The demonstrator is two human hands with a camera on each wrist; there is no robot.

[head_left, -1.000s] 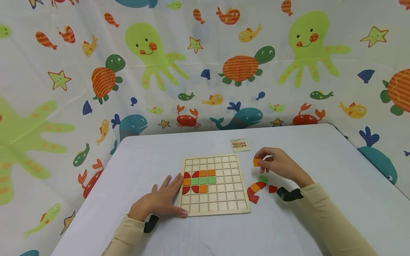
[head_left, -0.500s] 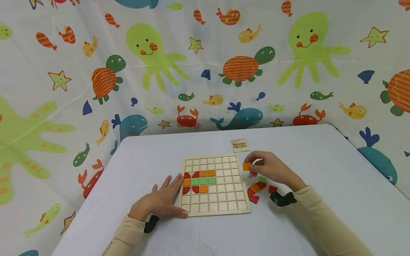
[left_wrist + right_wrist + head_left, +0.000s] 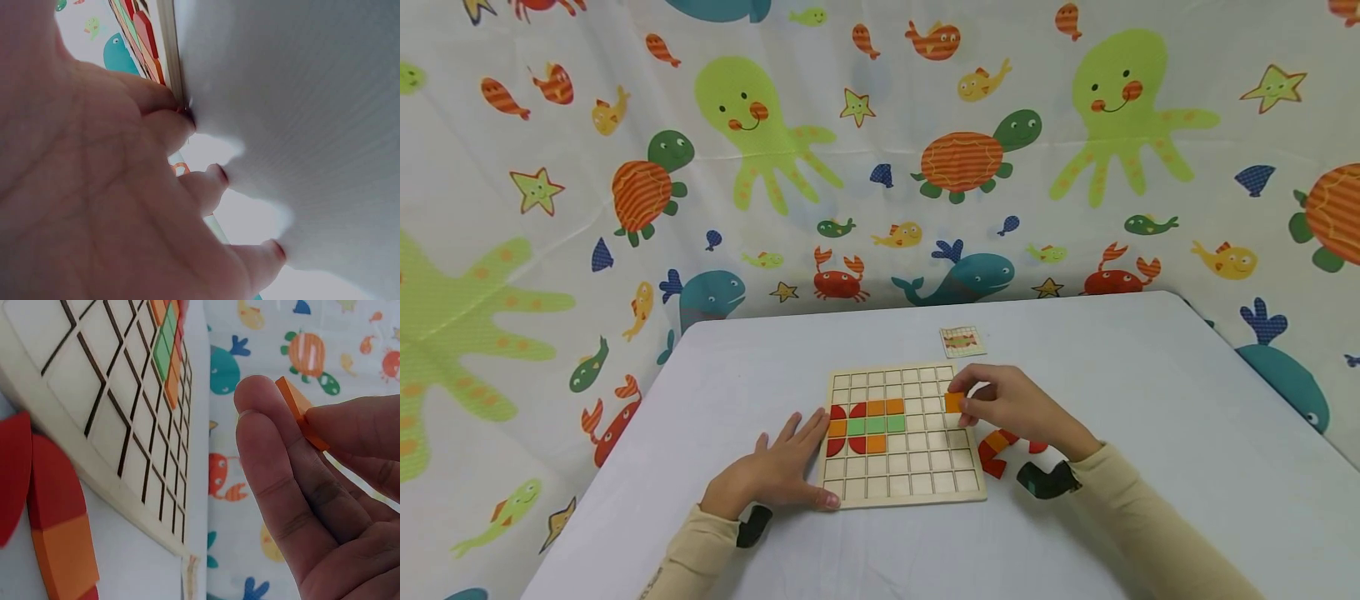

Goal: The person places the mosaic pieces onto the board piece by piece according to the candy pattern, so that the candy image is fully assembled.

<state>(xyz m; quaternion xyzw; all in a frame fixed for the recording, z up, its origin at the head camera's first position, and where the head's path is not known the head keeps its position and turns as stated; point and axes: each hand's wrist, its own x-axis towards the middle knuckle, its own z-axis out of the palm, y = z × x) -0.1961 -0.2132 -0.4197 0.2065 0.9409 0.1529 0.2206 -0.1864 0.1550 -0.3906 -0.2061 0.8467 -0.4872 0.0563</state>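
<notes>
A wooden grid board (image 3: 925, 483) lies on the white table with red, orange and green tiles set in its left cells. My left hand (image 3: 775, 467) rests at the board's left edge with fingers spread. In the left wrist view, its fingertips (image 3: 215, 178) touch the table beside the board's side. My right hand (image 3: 1015, 408) pinches an orange square tile (image 3: 953, 403) above the board's right columns. The right wrist view shows this orange tile (image 3: 302, 414) held between thumb and fingers, apart from the board.
Loose red and orange tiles (image 3: 997, 441) lie right of the board, partly hidden by the right hand. A small pattern card (image 3: 962, 342) sits behind the board. A curtain with sea animals (image 3: 880, 208) hangs behind the table.
My right hand has moved left and a little nearer with the orange tile, from beside the board to over its right columns. The left hand has stayed in place.
</notes>
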